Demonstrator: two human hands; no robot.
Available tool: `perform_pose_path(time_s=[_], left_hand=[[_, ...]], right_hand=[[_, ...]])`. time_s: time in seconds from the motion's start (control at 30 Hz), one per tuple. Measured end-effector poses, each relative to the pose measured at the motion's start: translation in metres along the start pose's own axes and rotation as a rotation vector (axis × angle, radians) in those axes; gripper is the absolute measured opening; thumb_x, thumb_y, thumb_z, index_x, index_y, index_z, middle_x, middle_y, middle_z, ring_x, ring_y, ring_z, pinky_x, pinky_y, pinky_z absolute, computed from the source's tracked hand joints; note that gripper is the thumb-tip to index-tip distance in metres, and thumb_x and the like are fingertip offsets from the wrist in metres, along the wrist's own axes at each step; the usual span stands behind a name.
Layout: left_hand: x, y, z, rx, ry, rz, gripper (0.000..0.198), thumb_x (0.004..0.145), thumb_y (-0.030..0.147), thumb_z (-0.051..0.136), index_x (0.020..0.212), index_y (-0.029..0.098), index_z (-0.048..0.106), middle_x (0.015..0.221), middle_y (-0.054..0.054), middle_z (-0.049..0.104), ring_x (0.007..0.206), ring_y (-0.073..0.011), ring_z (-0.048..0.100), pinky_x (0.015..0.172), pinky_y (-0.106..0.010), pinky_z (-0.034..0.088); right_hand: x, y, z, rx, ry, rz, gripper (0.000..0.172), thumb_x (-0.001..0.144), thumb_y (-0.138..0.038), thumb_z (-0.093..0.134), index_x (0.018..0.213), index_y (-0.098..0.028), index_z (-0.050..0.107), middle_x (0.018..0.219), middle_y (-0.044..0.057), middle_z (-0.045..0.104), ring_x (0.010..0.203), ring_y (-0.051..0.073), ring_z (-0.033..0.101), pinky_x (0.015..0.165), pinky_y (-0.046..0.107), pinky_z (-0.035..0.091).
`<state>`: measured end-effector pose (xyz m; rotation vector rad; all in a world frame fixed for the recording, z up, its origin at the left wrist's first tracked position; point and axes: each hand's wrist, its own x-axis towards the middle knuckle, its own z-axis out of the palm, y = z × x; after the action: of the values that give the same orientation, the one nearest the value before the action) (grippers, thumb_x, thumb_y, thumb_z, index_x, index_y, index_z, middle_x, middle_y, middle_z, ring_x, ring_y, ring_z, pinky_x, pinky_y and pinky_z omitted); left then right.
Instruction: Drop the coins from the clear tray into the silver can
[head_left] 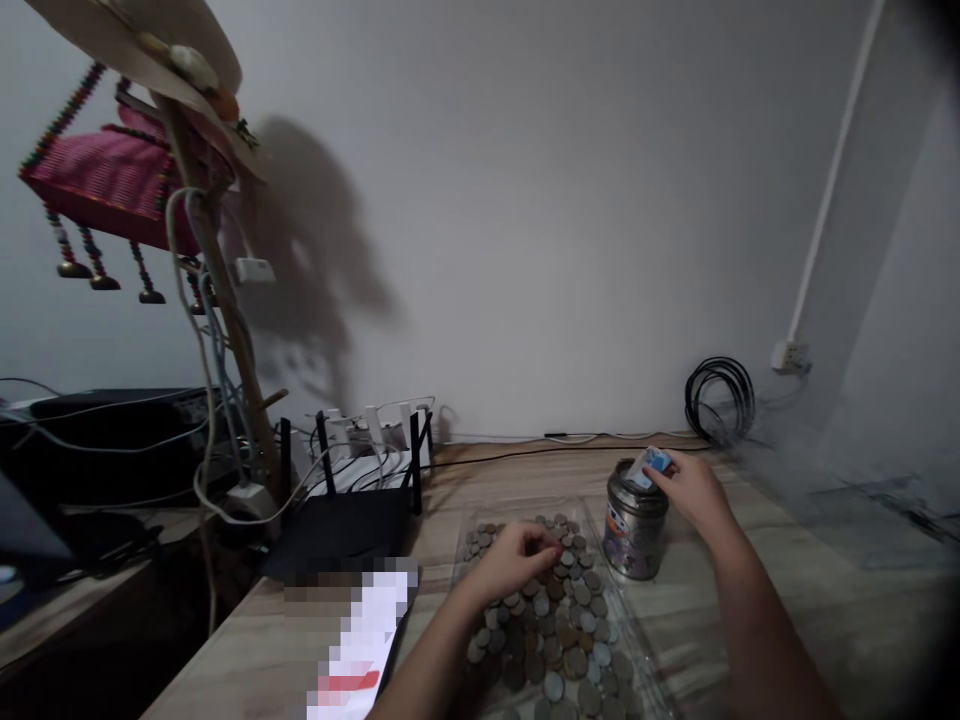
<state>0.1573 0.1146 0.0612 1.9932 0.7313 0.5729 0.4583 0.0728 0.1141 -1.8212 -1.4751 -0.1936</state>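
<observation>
A wood-grained table runs back to a pale wall; its left edge slants past a phone and a black router. A narrow strip of wood shows between phone and tray, and a wider stretch lies behind tray and tin, crossed by a thin black cable near the wall. A coil of black cable leans at the back right.

The person's left hand is over a shallow clear plastic tray of coins, its fingers curled and thumb close to the fingertips; whether a coin is between them cannot be told. The right hand pinches a small blue-and-white slip between thumb and fingers at the top of a round metal tin. The tin stands upright just right of the tray, below and left of that hand.

There is one tray, one tin, one slip, one phone and one black router; the coins, overlapping, are too many to count.
</observation>
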Motion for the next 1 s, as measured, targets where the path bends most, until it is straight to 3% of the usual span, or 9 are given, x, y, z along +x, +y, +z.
perform_pose_path(time_s=[0.27,0.53,0.8,0.93,1.0], left_hand=[[-0.001,0.002,-0.002,0.171,0.035,0.068,0.029,0.075,0.035,0.051,0.082,0.012,0.068,0.074,-0.003,0.065,0.067,-0.0127,0.053,0.058,-0.020,0.036],[-0.001,0.003,-0.002,0.195,0.044,0.048,0.032,0.075,0.036,0.049,0.085,0.013,0.068,0.077,-0.004,0.066,0.069,-0.0141,0.055,0.062,-0.022,0.039],[-0.002,0.005,-0.002,0.139,0.080,0.052,0.031,0.076,0.036,0.049,0.084,0.013,0.068,0.078,-0.005,0.066,0.072,-0.0162,0.057,0.066,-0.024,0.041],[0.012,0.027,-0.005,0.000,0.243,0.068,0.033,0.076,0.040,0.050,0.093,0.016,0.066,0.099,-0.008,0.065,0.093,-0.0187,0.056,0.079,-0.027,0.042],[0.026,0.047,-0.003,-0.119,0.209,0.063,0.040,0.077,0.045,0.049,0.103,0.018,0.063,0.112,-0.010,0.060,0.100,-0.0198,0.053,0.074,-0.026,0.045]], right_hand=[[-0.002,-0.012,-0.008,-0.177,0.000,-0.043,0.021,0.070,-0.038,0.054,0.074,-0.021,0.064,0.072,0.007,0.064,0.065,0.018,0.054,0.054,0.026,0.030],[0.006,0.002,0.008,0.462,-0.138,-0.039,0.024,0.063,-0.025,0.050,0.082,-0.015,0.059,0.076,0.004,0.063,0.067,0.016,0.056,0.060,0.025,0.041],[0.008,-0.007,0.018,0.542,0.012,0.066,0.027,0.062,-0.024,0.054,0.088,-0.017,0.056,0.067,0.001,0.060,0.057,0.014,0.053,0.053,0.024,0.041],[0.000,-0.018,0.008,0.781,0.015,0.087,0.025,0.064,-0.031,0.058,0.084,-0.018,0.052,0.070,0.003,0.062,0.053,0.013,0.052,0.051,0.025,0.042],[-0.006,-0.026,0.000,0.942,-0.084,0.079,0.028,0.064,-0.034,0.061,0.085,-0.018,0.050,0.077,0.005,0.064,0.051,0.011,0.050,0.050,0.024,0.041]])
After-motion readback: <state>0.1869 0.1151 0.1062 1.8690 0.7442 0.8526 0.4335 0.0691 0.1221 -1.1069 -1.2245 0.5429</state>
